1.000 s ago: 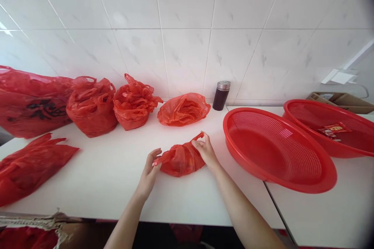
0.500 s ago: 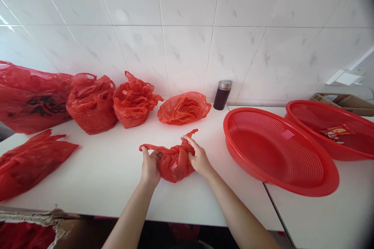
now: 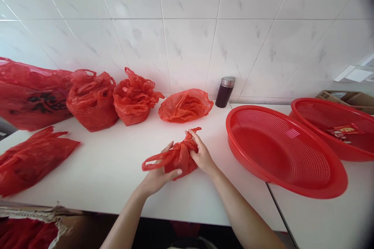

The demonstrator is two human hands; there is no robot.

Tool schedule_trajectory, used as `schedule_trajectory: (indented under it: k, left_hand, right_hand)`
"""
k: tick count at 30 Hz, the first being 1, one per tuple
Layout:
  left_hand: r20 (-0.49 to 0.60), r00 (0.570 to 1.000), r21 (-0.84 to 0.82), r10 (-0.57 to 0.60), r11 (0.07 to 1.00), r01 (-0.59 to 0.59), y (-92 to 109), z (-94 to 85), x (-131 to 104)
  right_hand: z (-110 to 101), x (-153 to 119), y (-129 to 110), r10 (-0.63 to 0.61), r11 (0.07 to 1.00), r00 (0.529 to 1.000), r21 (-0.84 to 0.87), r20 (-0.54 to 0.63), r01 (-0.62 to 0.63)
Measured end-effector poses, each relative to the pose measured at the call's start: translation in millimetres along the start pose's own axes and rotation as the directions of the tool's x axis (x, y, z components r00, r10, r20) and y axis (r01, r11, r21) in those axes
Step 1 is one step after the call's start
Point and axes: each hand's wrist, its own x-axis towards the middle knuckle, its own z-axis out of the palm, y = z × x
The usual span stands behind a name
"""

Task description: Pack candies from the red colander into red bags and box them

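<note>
A small knotted red plastic bag (image 3: 182,159) rests near the front middle of the white table (image 3: 117,171), between my hands. My left hand (image 3: 159,177) cups its left side with thumb and fingers spread; a loose handle loop lies over that hand. Fingers of my right hand (image 3: 201,155) press round the bag's upper right side, by the knot and a short twisted end. Behind it a loosely bunched red bag (image 3: 187,105) lies against the wall.
Filled red bags (image 3: 92,101) (image 3: 134,97) (image 3: 32,97) stand at back left, another (image 3: 32,159) lies at front left. A dark flask (image 3: 224,93) is by the wall. Two red baskets (image 3: 263,148) (image 3: 359,144) sit right. Below left is an open box (image 3: 67,229).
My left hand has let go of the stretched handle end and moved under and around the bag's left side. The handle now hangs as an open loop. The view has shifted slightly.
</note>
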Motion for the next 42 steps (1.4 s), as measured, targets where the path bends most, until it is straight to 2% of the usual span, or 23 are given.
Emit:
schedule_trajectory:
  k: [4,9,12,14,16,20,22,24,26,28,30,33,35,39,42]
  left_hand:
    - [-0.201,0.978,0.036,-0.056,0.997,0.064,8.4,8.1,11.4]
    - [-0.32,0.939,0.034,-0.125,0.989,0.143,-0.4,9.3,17.8]
    - [-0.351,0.93,0.055,-0.105,0.99,0.133,-2.4,12.9,18.5]
    - [-0.333,0.94,0.083,-0.069,0.991,0.103,1.3,16.6,19.0]
    - [-0.296,0.955,0.114,-0.026,0.992,0.062,7.4,20.3,19.4]
    - [-0.256,0.965,0.152,0.058,0.988,-0.019,18.6,26.6,19.9]
    - [-0.259,0.96,0.154,0.11,0.986,-0.071,21.8,28.5,19.8]
    - [-0.186,0.973,0.171,0.136,0.98,-0.104,23.1,29.3,18.7]
    - [-0.037,0.995,0.207,0.092,0.975,-0.083,22.7,28.4,16.2]
    - [0.093,0.996,0.255,-0.01,0.967,-0.014,21.4,25.5,12.9]
    - [0.159,0.981,0.285,-0.107,0.957,0.058,20.5,21.3,9.6]
    - [0.223,0.963,0.278,-0.153,0.957,0.087,20.1,16.8,6.4]
    - [0.194,0.972,0.248,-0.133,0.965,0.083,18.7,17.5,5.5]
    - [0.053,0.992,0.188,-0.111,0.977,0.099,11.0,23.5,4.3]
    - [0.03,0.994,0.164,-0.11,0.981,0.103,6.3,24.1,2.1]
  right_hand:
    - [-0.5,-2.9,-7.7,-0.029,0.999,0.995,-0.034,0.094,0.032]
    - [1.0,-5.5,-15.3,-0.076,0.987,0.988,-0.132,0.133,0.094]
    - [-0.8,-6.2,-19.7,-0.043,0.994,0.991,-0.097,0.127,0.055]
    - [-2.9,-6.3,-23.5,0.012,1.0,0.989,-0.027,0.146,-0.009]
    - [-3.4,-6.8,-28.0,0.038,0.999,0.988,-0.044,0.152,-0.032]
    - [3.4,-9.2,-39.0,-0.058,0.959,0.994,-0.271,0.09,0.081]
    - [6.7,-10.4,-44.5,-0.093,0.963,0.995,-0.249,0.041,0.1]
    - [7.4,-11.2,-49.4,-0.078,0.982,0.997,-0.169,0.014,0.079]
    - [5.9,-11.8,-53.1,-0.056,0.991,0.998,-0.122,0.022,0.058]
    - [3.8,-12.6,-55.4,-0.052,0.993,0.999,-0.106,0.006,0.052]
    - [2.5,-13.7,-56.4,-0.053,0.994,0.998,-0.098,-0.028,0.05]
    - [3.5,-15.2,-55.3,-0.07,0.992,0.996,-0.105,-0.052,0.064]
    - [5.6,-16.0,-53.2,-0.114,0.985,0.993,-0.134,-0.037,0.108]
    - [7.9,-16.6,-48.5,-0.188,0.961,0.982,-0.209,-0.002,0.183]
    - [5.6,-15.9,-47.9,-0.086,0.977,0.996,-0.196,0.002,0.085]
